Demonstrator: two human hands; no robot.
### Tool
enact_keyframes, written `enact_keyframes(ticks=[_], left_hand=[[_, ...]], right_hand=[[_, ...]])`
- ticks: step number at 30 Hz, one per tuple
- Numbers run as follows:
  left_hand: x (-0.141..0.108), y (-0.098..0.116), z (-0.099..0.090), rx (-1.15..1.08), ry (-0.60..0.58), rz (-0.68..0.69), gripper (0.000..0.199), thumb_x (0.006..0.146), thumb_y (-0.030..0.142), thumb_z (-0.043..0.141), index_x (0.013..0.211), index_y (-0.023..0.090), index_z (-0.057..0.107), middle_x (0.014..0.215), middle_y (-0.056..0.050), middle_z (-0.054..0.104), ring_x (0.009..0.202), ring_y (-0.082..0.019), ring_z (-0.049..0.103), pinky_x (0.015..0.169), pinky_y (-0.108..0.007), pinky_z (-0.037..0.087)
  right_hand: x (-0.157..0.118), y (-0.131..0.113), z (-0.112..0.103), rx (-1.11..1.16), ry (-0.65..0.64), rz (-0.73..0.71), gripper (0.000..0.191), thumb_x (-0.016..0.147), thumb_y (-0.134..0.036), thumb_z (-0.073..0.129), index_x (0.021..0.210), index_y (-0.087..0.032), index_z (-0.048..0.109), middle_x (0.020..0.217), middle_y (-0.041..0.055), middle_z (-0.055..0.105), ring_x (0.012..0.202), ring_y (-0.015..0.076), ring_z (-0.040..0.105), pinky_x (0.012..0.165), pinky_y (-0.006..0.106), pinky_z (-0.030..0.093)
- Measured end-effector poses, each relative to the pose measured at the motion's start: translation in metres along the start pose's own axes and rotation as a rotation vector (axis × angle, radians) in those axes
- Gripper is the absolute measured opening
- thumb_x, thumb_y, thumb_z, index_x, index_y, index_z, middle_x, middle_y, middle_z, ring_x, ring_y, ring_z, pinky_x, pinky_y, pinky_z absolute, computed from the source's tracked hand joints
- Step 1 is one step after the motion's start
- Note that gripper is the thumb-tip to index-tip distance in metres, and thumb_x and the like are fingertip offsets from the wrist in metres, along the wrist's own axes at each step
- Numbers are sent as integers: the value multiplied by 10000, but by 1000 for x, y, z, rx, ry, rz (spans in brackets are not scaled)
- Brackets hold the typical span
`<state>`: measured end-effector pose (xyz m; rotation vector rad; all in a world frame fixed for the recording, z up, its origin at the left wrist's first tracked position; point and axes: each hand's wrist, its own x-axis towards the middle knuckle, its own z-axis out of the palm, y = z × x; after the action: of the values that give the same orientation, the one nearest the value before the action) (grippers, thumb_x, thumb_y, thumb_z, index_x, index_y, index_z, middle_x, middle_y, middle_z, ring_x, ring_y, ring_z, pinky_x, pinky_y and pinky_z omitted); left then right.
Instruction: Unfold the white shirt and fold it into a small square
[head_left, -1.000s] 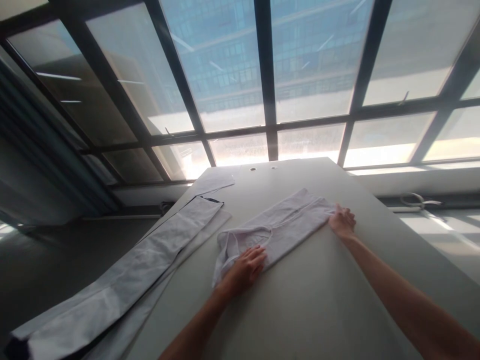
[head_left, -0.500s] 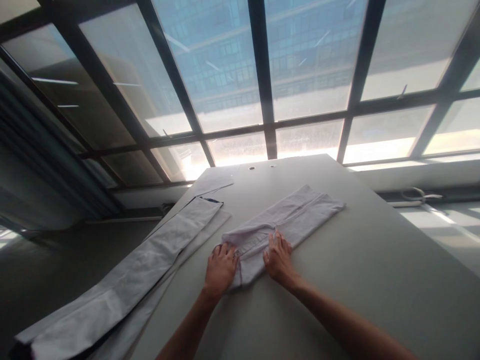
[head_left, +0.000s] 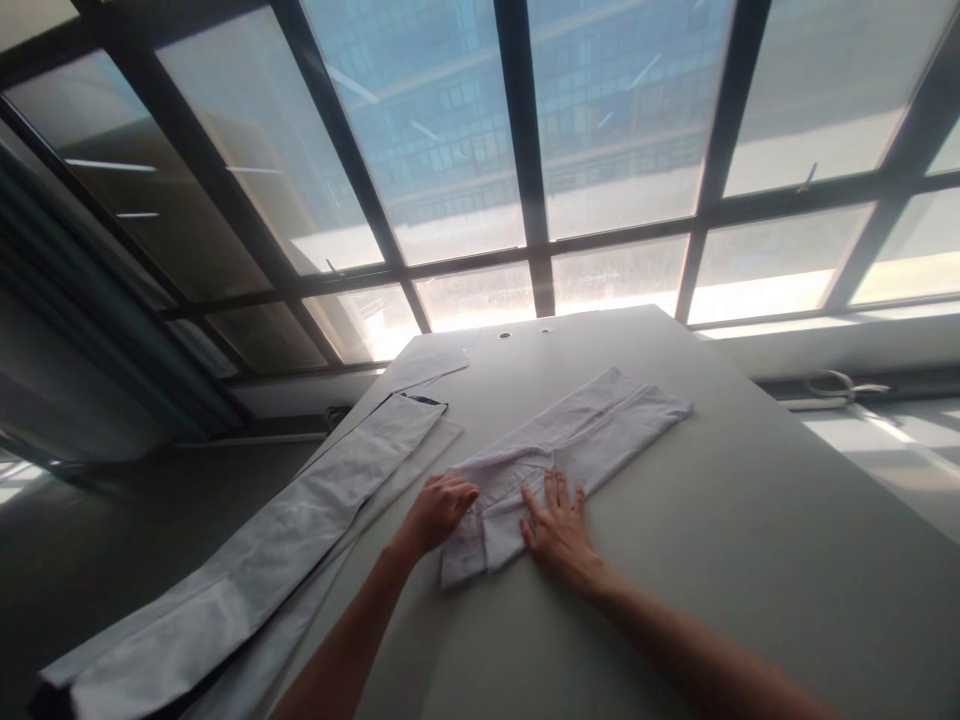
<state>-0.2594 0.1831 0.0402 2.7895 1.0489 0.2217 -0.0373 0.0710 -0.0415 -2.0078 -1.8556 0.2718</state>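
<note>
Head view, read from left to right. At far left, long strips of pale grey-white woven cloth (head_left: 262,540) lie stacked along the table's left edge (two layers can be counted; a possible third, further back, cannot be separated with certainty). The left hand (head_left: 437,510) rests on the near-left corner of a folded white cotton garment (head_left: 559,455), its fingers curled together over the cloth edge; whether they pinch the fabric or merely press on it cannot be told. Immediately to its right, the right hand (head_left: 556,525) lies flat on the same garment with fingers spread and palm down. The single garment lies near the middle of the pale grey matte tabletop (head_left: 750,540), slanting from the hands toward the far right. Judged from this arrangement, the step in hand is the flattening of the near, doubled-over end of the fold; the next move would call for an even grip on that end with both hands, so that the layers stay aligned. Count: two hands, one folded garment, one table.
</note>
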Motion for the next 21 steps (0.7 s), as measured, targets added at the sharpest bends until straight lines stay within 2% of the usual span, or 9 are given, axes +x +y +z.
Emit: enact_keyframes(ticks=[3,5,8,11,15,18,21], left_hand=[[-8,-19,-14,-59,-90,-195,619,1081,529,343,777,212,778,778,-71,770,770,-227,726,794,-312,516],[-10,-29,-15,-90,-69,-205,525,1055,512,431,817,217,794,803,-66,783,773,-227,736,777,-302,528],[-7,-37,3,-201,13,5,324,1012,394,542,1020,222,816,1054,-82,804,1003,-247,743,944,-347,549],[4,-41,31,-268,57,140,340,1001,317,543,1235,220,769,1318,-95,730,1257,-264,661,1115,-424,496],[14,-44,57,-145,60,121,434,1049,333,471,1440,243,638,1535,-76,569,1437,-259,518,1238,-475,366],[15,-38,63,-41,12,105,473,1079,348,414,1530,276,535,1619,-50,460,1519,-241,402,1277,-485,280],[13,-24,64,41,-22,79,497,1090,336,378,1569,254,477,1657,-63,390,1545,-235,352,1287,-485,238]], right_hand=[[0,0,-2,-10,-13,-6,624,1001,-450,549,1597,-291,452,1716,145,235,1585,432,92,1210,697,4],[0,0,-5,-29,-29,-7,618,1010,-455,528,1600,-291,446,1718,152,225,1585,440,78,1201,710,-6],[-1,-1,-10,-52,-64,-17,630,1026,-492,482,1620,-299,404,1725,151,203,1585,444,65,1196,720,-6],[-1,0,-15,-74,-87,-33,641,1035,-528,442,1634,-311,370,1735,135,177,1586,441,50,1195,720,-13],[7,6,-21,-55,-102,-7,649,1037,-572,416,1633,-320,366,1742,124,154,1589,429,17,1188,716,-51],[18,18,-25,-32,-108,-10,665,1030,-596,420,1631,-316,370,1742,120,154,1593,416,11,1195,699,-61],[30,41,-32,-41,-141,-83,696,1018,-625,426,1636,-313,358,1741,107,158,1595,408,-13,1186,711,-87]])
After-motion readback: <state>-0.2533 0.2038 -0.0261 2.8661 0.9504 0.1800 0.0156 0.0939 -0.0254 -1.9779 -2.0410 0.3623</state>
